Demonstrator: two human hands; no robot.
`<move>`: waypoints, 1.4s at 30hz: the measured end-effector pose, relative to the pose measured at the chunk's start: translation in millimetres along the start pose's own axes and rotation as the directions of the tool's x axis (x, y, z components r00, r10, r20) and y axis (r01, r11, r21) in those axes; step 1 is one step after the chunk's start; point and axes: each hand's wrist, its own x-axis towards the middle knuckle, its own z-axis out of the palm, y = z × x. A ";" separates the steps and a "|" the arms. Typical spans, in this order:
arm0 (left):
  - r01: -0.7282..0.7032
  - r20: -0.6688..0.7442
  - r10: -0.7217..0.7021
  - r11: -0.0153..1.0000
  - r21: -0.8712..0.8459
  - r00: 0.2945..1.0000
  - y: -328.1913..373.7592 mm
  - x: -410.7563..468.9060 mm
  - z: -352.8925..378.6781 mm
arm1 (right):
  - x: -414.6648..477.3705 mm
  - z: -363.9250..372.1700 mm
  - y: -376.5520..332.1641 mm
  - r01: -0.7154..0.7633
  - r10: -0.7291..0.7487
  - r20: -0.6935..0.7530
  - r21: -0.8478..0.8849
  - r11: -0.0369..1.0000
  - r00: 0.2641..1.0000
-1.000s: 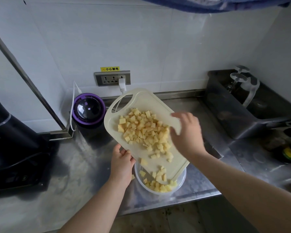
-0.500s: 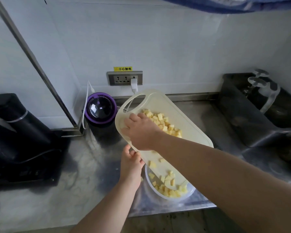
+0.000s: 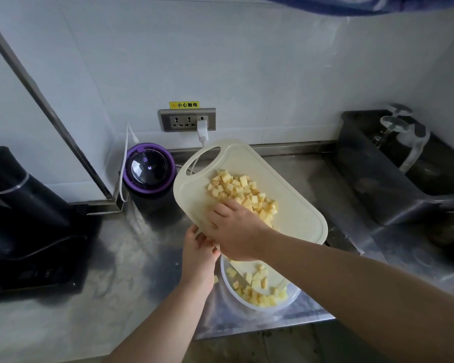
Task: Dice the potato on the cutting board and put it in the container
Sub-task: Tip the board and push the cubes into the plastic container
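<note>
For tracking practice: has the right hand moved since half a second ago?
Yes. The right hand slid away from the wall socket, toward the container.

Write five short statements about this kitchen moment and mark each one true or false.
1. The cutting board is tilted above the container. True.
2. All the potato cubes are already in the container. False: many lie on the board.
3. The left hand grips the board's lower edge. True.
4. The right hand holds a knife. False: it holds nothing and rests on the board against the cubes.
5. The wall socket has nothing plugged in. False: a white plug sits in its right outlet.
</note>
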 end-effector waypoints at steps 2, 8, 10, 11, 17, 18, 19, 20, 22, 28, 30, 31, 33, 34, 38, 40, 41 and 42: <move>0.001 0.008 -0.001 1.000 0.005 1.000 -0.9 1.0 0.0 | -6.7 4.9 -2.0 -0.006 0.007 -0.039 0.026 1.000 0.999; -0.003 -0.014 0.005 0.993 0.120 1.000 -8.1 8.0 -5.4 | -29.7 15.1 -7.1 -0.003 0.005 -0.034 0.057 0.998 0.999; -0.006 -0.035 0.011 0.989 0.148 0.999 -10.3 8.6 -7.4 | -36.0 20.3 -10.7 -0.009 0.009 -0.004 0.045 0.999 1.000; -0.008 -0.045 0.016 0.987 0.158 0.999 -10.5 8.3 -7.5 | -39.0 22.0 -12.1 -0.009 0.009 0.012 0.041 0.999 1.000; -0.013 -0.084 0.030 0.979 0.203 0.996 -12.7 8.8 -7.2 | -63.8 21.9 -20.0 0.057 -0.059 0.020 0.092 0.994 0.998; -0.009 -0.087 0.028 0.978 0.206 0.996 -13.2 9.5 -7.6 | -68.0 21.5 -21.1 0.068 -0.070 0.017 0.113 0.991 0.997; -0.010 -0.088 0.029 0.977 0.215 0.996 -13.7 10.1 -8.0 | -72.0 20.9 -22.0 0.077 -0.080 0.023 0.133 0.988 0.997; -0.014 -0.087 0.034 0.975 0.220 0.996 -14.0 10.4 -7.7 | -75.8 21.1 -22.7 0.085 -0.091 0.028 0.149 0.985 0.995; -0.017 -0.087 0.036 0.978 0.210 0.996 -13.3 9.6 -7.3 | -81.5 19.2 -22.7 0.095 -0.104 0.038 0.193 0.977 0.994; -0.006 -0.079 0.017 0.989 0.147 0.997 -15.6 12.8 -8.8 | -54.3 4.7 -11.4 -0.070 0.116 -0.105 0.373 0.925 0.988; -0.021 -0.050 0.028 0.990 0.143 0.998 -15.0 11.3 -7.1 | -32.9 -3.6 -6.8 -0.093 0.129 -0.070 0.385 0.918 0.989; -0.025 -0.042 0.031 0.990 0.137 0.999 -14.8 10.3 -5.7 | -23.3 -6.9 -5.8 -0.074 0.092 -0.029 0.375 0.924 0.995; -0.026 -0.037 0.030 0.993 0.118 0.999 -15.4 10.2 -3.9 | -8.7 -11.7 -4.4 -0.025 0.006 0.056 0.339 0.940 0.998; -0.023 -0.038 0.028 0.994 0.110 0.999 -16.1 10.8 -3.6 | -3.7 -14.1 -4.0 -0.005 -0.018 0.067 0.333 0.943 0.998; -0.038 -0.067 0.050 0.985 0.169 0.996 -16.7 9.5 -2.3 | 8.4 -17.8 -2.4 0.016 -0.048 0.093 0.315 0.949 0.995; -0.051 -0.055 0.062 0.982 0.184 0.997 -17.3 8.3 -2.4 | 9.7 -19.0 -0.6 0.031 -0.062 0.095 0.300 0.953 0.994; -0.052 -0.051 0.062 0.982 0.182 0.997 -17.6 8.2 -2.2 | 10.0 -19.3 0.5 0.040 -0.070 0.087 0.303 0.952 0.994; -0.049 -0.050 0.060 0.982 0.184 0.997 -17.3 8.3 -2.6 | 9.6 -19.2 1.4 0.051 -0.080 0.081 0.309 0.950 0.993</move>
